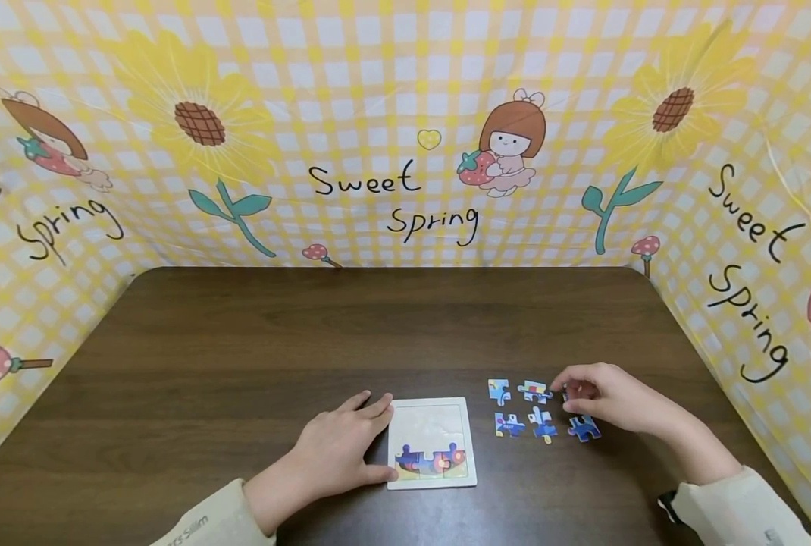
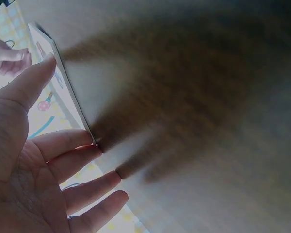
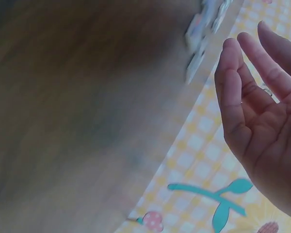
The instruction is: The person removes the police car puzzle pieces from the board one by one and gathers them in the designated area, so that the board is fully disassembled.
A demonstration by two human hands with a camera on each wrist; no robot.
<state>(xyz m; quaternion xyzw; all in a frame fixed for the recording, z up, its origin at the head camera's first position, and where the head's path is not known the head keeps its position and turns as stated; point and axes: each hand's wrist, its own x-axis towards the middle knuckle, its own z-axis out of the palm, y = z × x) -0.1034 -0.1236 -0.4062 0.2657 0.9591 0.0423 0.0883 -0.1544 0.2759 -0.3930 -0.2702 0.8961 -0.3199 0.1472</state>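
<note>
A square white puzzle tray [image 1: 470,425] lies on the table, its lower part filled with several joined colourful pieces [image 1: 439,462]; bare board shows above them. My left hand [image 1: 340,447] touches the tray's left edge, thumb at the lower corner and extended fingers at the upper one. Loose jigsaw pieces [image 1: 499,391] lie to the right of the tray in two rough rows. My right hand [image 1: 610,398] hovers over their right end, thumb and forefinger apart around a piece mostly hidden by the hand. In the right wrist view, nothing shows between the fingers [image 3: 231,97].
The brown wooden table [image 1: 276,334] stretches back to a yellow-checked cloth [image 1: 358,91] hung along its back and sides. One blue jigsaw piece [image 1: 585,429] lies just below the right hand. A small black object [image 1: 668,506] shows at the right sleeve's cuff.
</note>
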